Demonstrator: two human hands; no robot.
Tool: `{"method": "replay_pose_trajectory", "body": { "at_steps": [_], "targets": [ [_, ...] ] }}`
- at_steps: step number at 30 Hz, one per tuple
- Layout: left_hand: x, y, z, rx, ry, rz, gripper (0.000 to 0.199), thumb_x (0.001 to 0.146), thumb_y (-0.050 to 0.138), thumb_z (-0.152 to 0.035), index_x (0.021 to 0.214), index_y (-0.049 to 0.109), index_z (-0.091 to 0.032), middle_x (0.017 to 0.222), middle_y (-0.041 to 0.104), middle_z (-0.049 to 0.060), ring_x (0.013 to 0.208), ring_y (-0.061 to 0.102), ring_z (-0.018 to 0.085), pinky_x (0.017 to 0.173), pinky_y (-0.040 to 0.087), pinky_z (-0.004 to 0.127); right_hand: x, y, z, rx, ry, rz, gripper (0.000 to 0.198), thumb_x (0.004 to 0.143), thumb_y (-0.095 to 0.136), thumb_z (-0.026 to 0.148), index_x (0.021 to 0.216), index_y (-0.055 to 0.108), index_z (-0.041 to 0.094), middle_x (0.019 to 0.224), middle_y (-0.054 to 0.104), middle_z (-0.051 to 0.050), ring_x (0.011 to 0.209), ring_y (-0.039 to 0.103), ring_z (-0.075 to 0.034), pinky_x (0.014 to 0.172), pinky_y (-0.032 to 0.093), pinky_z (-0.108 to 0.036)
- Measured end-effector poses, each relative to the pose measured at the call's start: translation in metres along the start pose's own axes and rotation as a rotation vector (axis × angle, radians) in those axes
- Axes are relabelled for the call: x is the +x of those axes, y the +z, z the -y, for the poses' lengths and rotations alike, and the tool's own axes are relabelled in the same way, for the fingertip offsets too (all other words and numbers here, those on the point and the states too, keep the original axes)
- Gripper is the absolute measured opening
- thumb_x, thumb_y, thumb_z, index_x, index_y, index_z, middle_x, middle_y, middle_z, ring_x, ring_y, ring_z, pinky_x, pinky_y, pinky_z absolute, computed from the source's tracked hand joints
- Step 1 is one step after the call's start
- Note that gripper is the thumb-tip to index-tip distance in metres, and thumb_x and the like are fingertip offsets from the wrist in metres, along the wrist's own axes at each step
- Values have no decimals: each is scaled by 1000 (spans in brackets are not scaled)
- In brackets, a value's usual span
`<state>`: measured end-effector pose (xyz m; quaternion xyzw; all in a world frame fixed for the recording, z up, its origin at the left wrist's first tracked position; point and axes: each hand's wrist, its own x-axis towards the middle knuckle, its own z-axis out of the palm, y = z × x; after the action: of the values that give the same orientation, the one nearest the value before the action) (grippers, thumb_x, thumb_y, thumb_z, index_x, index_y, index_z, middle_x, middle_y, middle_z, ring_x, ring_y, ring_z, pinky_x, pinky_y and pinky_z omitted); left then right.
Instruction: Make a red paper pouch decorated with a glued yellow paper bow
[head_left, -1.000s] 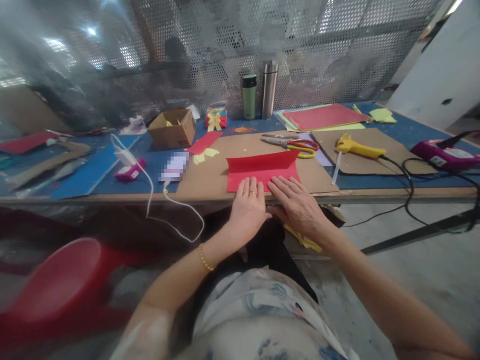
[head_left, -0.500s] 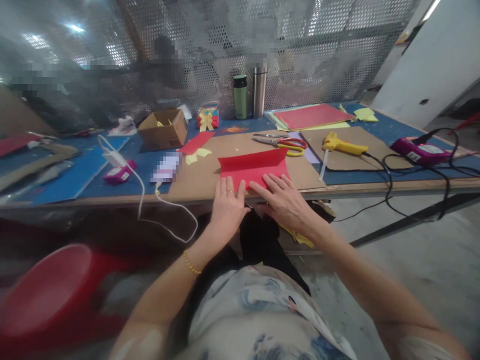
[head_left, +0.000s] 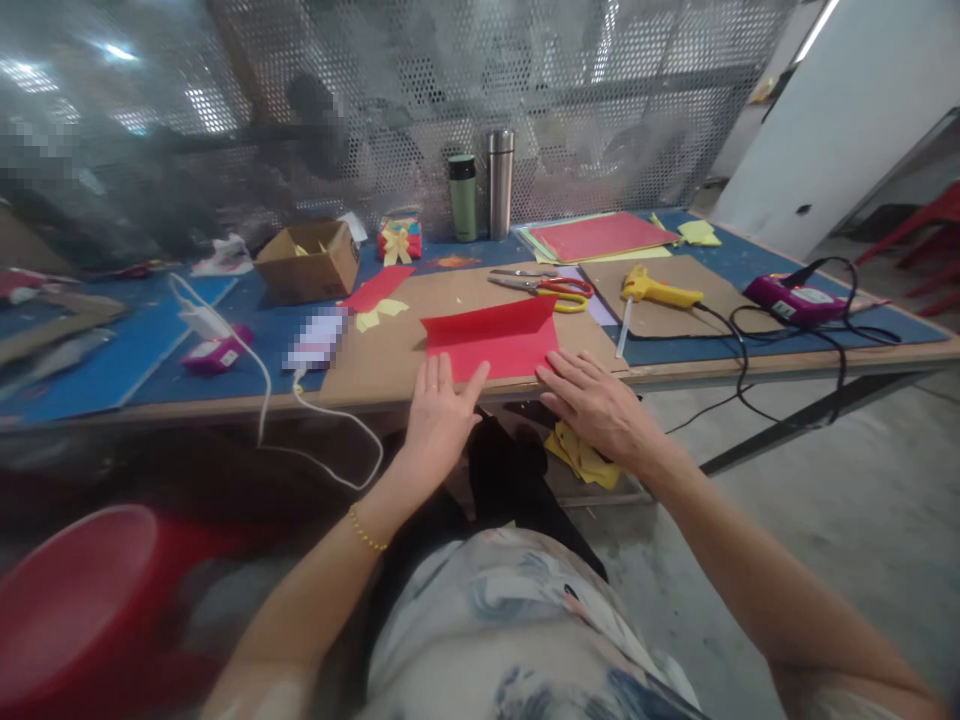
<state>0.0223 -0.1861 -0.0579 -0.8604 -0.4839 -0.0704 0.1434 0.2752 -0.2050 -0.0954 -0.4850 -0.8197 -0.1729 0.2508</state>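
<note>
A folded sheet of red paper [head_left: 491,345] lies on the brown cardboard [head_left: 375,365] at the table's front edge, its far flap standing up along a crease. My left hand [head_left: 442,410] rests flat on the near left part of the paper, thumb and fingers spread. At the near right corner, my right hand [head_left: 592,400] touches the paper with its fingers stretched out. Behind the sheet lie red-handled scissors [head_left: 555,287] and a yellow-handled pair [head_left: 570,303]. Neither hand grips anything.
A yellow glue gun [head_left: 660,290] with a black cord lies to the right, near a purple device [head_left: 799,300]. Further back stand a cardboard box [head_left: 307,270], a green tumbler [head_left: 463,200] and a steel flask [head_left: 500,190]. A white cable [head_left: 266,400] hangs over the front edge.
My right hand has slid right along the paper's near edge to its corner, away from my left hand. My left hand stays on the paper. The view has turned slightly right.
</note>
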Motion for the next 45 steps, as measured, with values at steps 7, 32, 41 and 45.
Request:
{"method": "replay_pose_trajectory", "body": {
  "at_steps": [7,32,41,45],
  "targets": [
    [6,-7,3,-26,-22,35,78,92,71,-55,160,50,-23,161,47,29,154,40,45,125,33,58,2,-24,-10,-156,114,-95,34,108,47,32,109,77,16,120,78,-17,109,70,-29,105,46,-46],
    [60,-22,-6,-299,-208,99,41,100,62,-52,118,60,-14,109,72,15,109,66,31,94,47,40,107,-36,-24,67,306,783,42,87,62,58,82,77,19,73,69,-4,67,58,-16,58,33,-27],
    [59,-22,-4,-324,-211,87,41,96,65,-53,116,60,-18,106,73,15,109,67,34,95,49,44,99,-58,-29,320,521,885,35,90,64,32,58,59,20,48,55,1,50,53,-13,55,41,-25],
    [60,-24,-4,-337,-212,112,42,96,65,-53,116,60,-17,106,73,15,109,67,34,96,49,44,96,-62,-36,362,562,902,33,91,65,32,60,60,20,50,58,0,49,54,-13,54,43,-26]
  ]
}}
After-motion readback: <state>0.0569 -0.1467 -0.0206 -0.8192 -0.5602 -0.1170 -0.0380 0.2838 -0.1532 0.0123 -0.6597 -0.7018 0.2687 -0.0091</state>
